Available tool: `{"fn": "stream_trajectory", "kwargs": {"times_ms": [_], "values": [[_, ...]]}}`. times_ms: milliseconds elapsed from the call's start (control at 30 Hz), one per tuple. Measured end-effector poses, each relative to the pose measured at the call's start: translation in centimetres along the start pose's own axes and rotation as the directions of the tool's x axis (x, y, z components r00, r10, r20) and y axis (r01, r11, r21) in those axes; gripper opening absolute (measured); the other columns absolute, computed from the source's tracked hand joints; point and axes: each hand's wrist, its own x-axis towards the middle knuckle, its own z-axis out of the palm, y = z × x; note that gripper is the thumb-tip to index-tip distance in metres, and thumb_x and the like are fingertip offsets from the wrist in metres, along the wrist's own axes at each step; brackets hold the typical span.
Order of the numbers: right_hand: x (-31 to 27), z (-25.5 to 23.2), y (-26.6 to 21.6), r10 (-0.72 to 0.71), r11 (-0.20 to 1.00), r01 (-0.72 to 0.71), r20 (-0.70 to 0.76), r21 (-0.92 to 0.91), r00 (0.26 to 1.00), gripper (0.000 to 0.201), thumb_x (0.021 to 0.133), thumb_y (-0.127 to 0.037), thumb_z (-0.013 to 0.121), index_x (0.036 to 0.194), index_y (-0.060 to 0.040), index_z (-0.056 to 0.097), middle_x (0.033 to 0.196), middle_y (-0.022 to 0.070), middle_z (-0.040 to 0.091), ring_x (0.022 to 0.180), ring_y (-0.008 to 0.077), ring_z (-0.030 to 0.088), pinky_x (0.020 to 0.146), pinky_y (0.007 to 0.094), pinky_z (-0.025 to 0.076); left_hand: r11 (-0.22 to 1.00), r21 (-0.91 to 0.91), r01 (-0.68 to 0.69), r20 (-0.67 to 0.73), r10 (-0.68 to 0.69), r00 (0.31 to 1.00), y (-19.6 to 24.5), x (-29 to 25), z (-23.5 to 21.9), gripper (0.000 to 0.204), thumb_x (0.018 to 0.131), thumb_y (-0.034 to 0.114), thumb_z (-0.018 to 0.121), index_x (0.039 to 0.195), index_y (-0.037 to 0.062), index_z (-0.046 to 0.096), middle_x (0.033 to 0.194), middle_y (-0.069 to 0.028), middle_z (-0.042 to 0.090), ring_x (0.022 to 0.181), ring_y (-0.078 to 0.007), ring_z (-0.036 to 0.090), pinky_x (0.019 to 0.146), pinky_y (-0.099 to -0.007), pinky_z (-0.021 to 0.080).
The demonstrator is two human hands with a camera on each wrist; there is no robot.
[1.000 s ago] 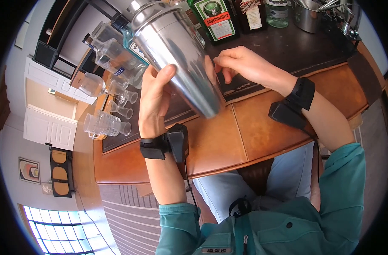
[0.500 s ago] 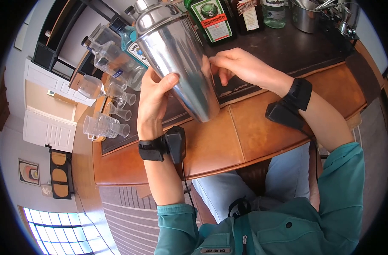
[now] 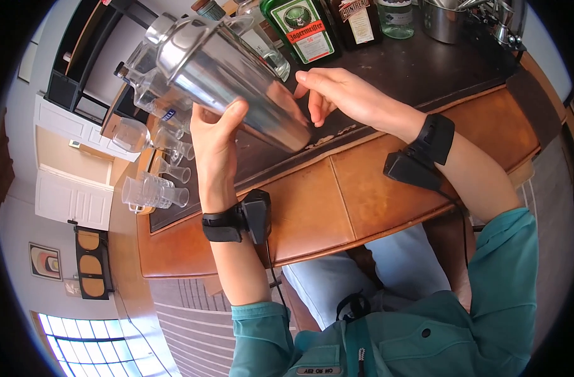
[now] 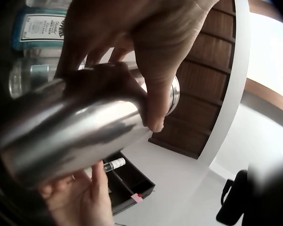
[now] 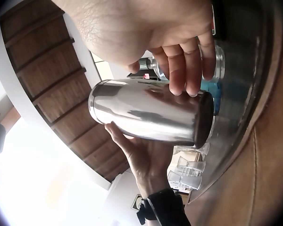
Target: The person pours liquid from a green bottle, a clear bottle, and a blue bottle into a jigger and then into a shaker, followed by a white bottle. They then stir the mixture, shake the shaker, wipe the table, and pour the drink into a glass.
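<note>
A closed steel cocktail shaker is held up over the bar top, tilted with its lid to the upper left and its base to the lower right. My left hand grips its side, the thumb lying across the near face. The right hand hovers beside the lower part, fingers loosely bent and holding nothing. In the right wrist view the right hand overlaps the shaker; whether its fingertips touch I cannot tell. The left wrist view shows the left hand around the metal body.
Behind the shaker stand a green bottle, a dark bottle and a clear one. A steel container holds tools at the back right. Several glasses, among them a stemmed glass, stand at the left.
My left hand has moved left with the shaker, which is tilted further, its base raised. The right hand has shifted slightly left, and its fingers are a little more spread.
</note>
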Motion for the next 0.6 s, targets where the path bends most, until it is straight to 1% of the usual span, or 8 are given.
{"fn": "stream_trajectory", "kwargs": {"times_ms": [100, 133, 200, 267, 333, 400, 467, 600], "values": [[0.0, -0.1, 0.1, -0.016, 1.000, 0.016, -0.017, 0.007, 1.000, 0.041, 0.093, -0.038, 0.036, 0.091, 0.0001, 0.053, 0.061, 0.0047, 0.054, 0.059, 0.0125, 0.054, 0.060, 0.0263, 0.045, 0.927, 0.367, -0.080, -0.056, 0.108, 0.993, 0.1, 0.2, -0.2, 0.053, 0.071, 0.021, 0.073, 0.110, -0.0025, 0.046, 0.097, -0.0115, 0.057, 0.087, -0.0177, 0.056, 0.079, -0.0301, 0.043], [-0.1, 0.0, 0.1, -0.012, 1.000, 0.012, -0.014, -0.002, 1.000, 0.041, 0.093, -0.037, 0.036, 0.091, 0.0002, 0.053, 0.061, 0.0047, 0.054, 0.059, 0.0126, 0.054, 0.059, 0.0264, 0.045, 0.926, 0.369, -0.082, -0.051, 0.108, 0.993, 0.0, 0.1, -0.8, 0.053, 0.071, 0.021, 0.073, 0.110, -0.0025, 0.046, 0.097, -0.0115, 0.057, 0.087, -0.0177, 0.056, 0.079, -0.0301, 0.043], [-0.1, 0.1, 0.0, -0.011, 1.000, 0.011, -0.007, -0.008, 1.000, 0.041, 0.093, -0.037, 0.036, 0.090, 0.0004, 0.053, 0.061, 0.0048, 0.054, 0.059, 0.0127, 0.054, 0.059, 0.0265, 0.045, 0.993, 0.070, 0.099, -0.021, -0.098, 0.995, 0.1, -0.2, -1.6, 0.051, 0.070, 0.020, 0.074, 0.108, -0.0010, 0.046, 0.097, -0.0117, 0.057, 0.087, -0.0170, 0.056, 0.078, -0.0292, 0.044], [0.0, 0.0, 0.0, 0.003, 0.998, -0.003, 0.003, -0.056, 1.000, 0.041, 0.094, -0.037, 0.036, 0.089, 0.0005, 0.053, 0.061, 0.0048, 0.054, 0.059, 0.0127, 0.054, 0.059, 0.0265, 0.045, 0.995, 0.048, 0.085, -0.024, -0.084, 0.996, -0.1, 0.2, -1.5, 0.053, 0.070, 0.022, 0.074, 0.108, -0.0022, 0.046, 0.098, -0.0111, 0.057, 0.087, -0.0167, 0.056, 0.077, -0.0286, 0.044], [0.0, 0.1, 0.1, 0.004, 0.999, -0.003, 0.002, -0.041, 1.000, 0.042, 0.094, -0.037, 0.036, 0.088, 0.0004, 0.053, 0.061, 0.0048, 0.054, 0.059, 0.0127, 0.054, 0.059, 0.0265, 0.045, 0.963, 0.267, -0.034, -0.098, 0.062, 0.993, -0.1, 0.3, -0.9, 0.056, 0.073, 0.028, 0.071, 0.110, -0.0057, 0.045, 0.099, -0.0102, 0.057, 0.088, -0.0176, 0.056, 0.078, -0.0298, 0.044], [0.0, 0.0, 0.1, 0.002, 1.000, -0.002, -0.004, -0.027, 1.000, 0.042, 0.094, -0.038, 0.036, 0.088, 0.0004, 0.053, 0.061, 0.0048, 0.054, 0.060, 0.0127, 0.054, 0.059, 0.0265, 0.044, 0.971, 0.236, -0.027, -0.064, 0.043, 0.997, -0.3, 0.1, -2.3, 0.057, 0.073, 0.028, 0.070, 0.111, -0.0064, 0.045, 0.098, -0.0089, 0.057, 0.088, -0.0173, 0.055, 0.079, -0.0306, 0.043], [0.0, 0.1, 0.1, 0.005, 0.999, -0.005, 0.012, -0.045, 1.000, 0.043, 0.094, -0.038, 0.035, 0.087, 0.0005, 0.054, 0.061, 0.0048, 0.053, 0.060, 0.0124, 0.054, 0.059, 0.0263, 0.044, 0.997, -0.043, 0.067, 0.037, -0.065, 0.997, -0.6, -0.3, -3.4, 0.055, 0.078, 0.031, 0.065, 0.116, -0.0026, 0.044, 0.112, -0.0115, 0.053, 0.100, -0.0214, 0.052, 0.088, -0.0392, 0.041], [-0.1, 0.0, 0.1, -0.002, 0.999, 0.003, 0.028, -0.032, 1.000, 0.044, 0.094, -0.038, 0.035, 0.087, 0.0009, 0.054, 0.060, 0.0049, 0.054, 0.059, 0.0122, 0.054, 0.060, 0.0263, 0.044, 0.973, 0.230, -0.002, 0.012, -0.001, 1.000, -0.5, 0.1, -2.4, 0.055, 0.078, 0.033, 0.064, 0.115, -0.0030, 0.045, 0.113, -0.0115, 0.053, 0.101, -0.0213, 0.052, 0.090, -0.0365, 0.039]]}}
